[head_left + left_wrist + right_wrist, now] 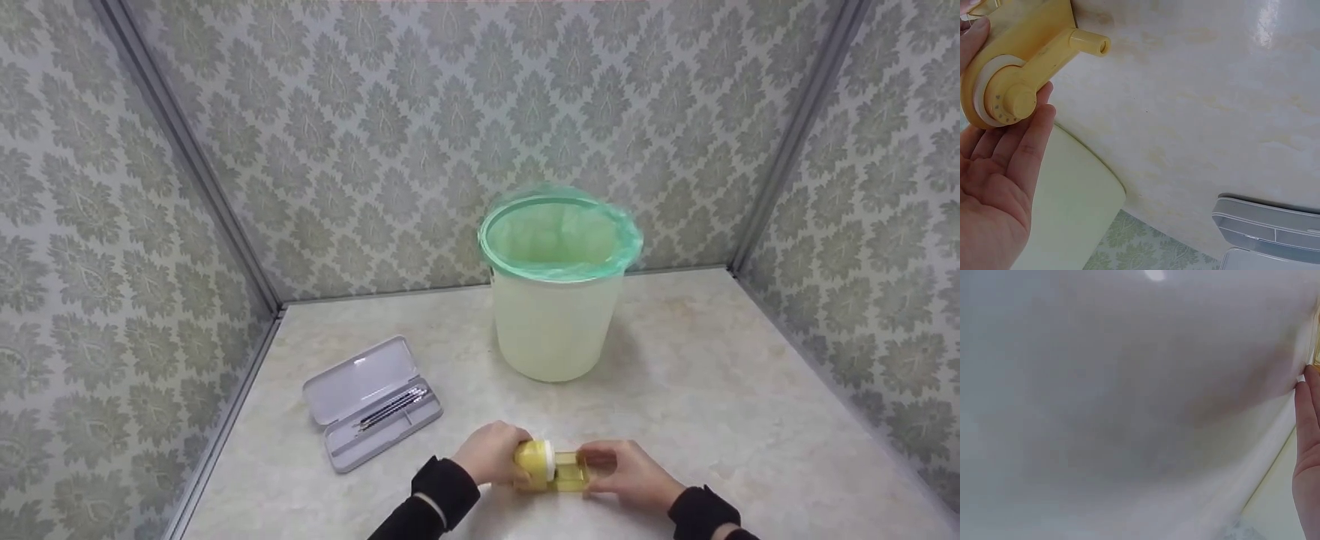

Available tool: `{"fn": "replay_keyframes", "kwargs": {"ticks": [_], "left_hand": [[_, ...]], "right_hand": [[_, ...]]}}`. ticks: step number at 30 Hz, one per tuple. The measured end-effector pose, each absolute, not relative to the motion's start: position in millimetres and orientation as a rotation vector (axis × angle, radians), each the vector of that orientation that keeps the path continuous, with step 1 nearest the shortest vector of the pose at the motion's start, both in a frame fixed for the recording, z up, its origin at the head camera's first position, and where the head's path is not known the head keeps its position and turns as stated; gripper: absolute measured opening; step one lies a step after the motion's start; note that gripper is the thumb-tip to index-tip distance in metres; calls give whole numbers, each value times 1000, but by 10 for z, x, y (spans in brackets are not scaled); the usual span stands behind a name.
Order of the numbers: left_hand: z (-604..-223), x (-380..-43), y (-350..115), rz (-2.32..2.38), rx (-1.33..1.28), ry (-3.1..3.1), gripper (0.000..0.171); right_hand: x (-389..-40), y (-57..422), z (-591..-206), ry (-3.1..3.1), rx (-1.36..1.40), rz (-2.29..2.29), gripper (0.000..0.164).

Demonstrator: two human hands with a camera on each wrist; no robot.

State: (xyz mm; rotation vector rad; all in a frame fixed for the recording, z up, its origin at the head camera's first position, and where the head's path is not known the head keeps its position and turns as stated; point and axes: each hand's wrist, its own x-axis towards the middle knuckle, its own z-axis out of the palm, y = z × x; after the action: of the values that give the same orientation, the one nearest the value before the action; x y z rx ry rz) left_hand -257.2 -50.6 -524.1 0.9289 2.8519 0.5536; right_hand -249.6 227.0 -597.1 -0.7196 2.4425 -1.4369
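Left of the bin's front, my left hand (491,454) grips a yellow hand-crank pencil sharpener (531,459) with a white ring. Its crank (1053,62) points away from the palm in the left wrist view, where my fingers cup the sharpener from below. My right hand (626,471) pinches the far end of a see-through yellow shavings drawer (571,474), thumb and fingers on opposite sides. The drawer sticks out beside the sharpener body, low over the table. Only part of my right hand (1309,444) and a sliver of yellow show at the right wrist view's edge.
A pale bin (555,322) lined with a green bag (626,240) stands behind my hands. To the left lies an opened grey pencil case (364,375) with several dark striped pencils (390,406). Patterned walls (450,112) enclose the pale table (750,390).
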Motion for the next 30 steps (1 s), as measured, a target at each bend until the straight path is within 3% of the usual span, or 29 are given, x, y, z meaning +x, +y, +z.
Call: {"fn": "replay_keyframes", "kwargs": {"ticks": [16, 30], "left_hand": [[-5272, -2581, -514, 583, 930, 2854, 41], [-5270, -2581, -504, 557, 957, 2870, 41]], "right_hand": [[-2451, 2444, -5912, 2439, -651, -1481, 54], [-2498, 2693, -5388, 2531, -510, -1476, 59]]}}
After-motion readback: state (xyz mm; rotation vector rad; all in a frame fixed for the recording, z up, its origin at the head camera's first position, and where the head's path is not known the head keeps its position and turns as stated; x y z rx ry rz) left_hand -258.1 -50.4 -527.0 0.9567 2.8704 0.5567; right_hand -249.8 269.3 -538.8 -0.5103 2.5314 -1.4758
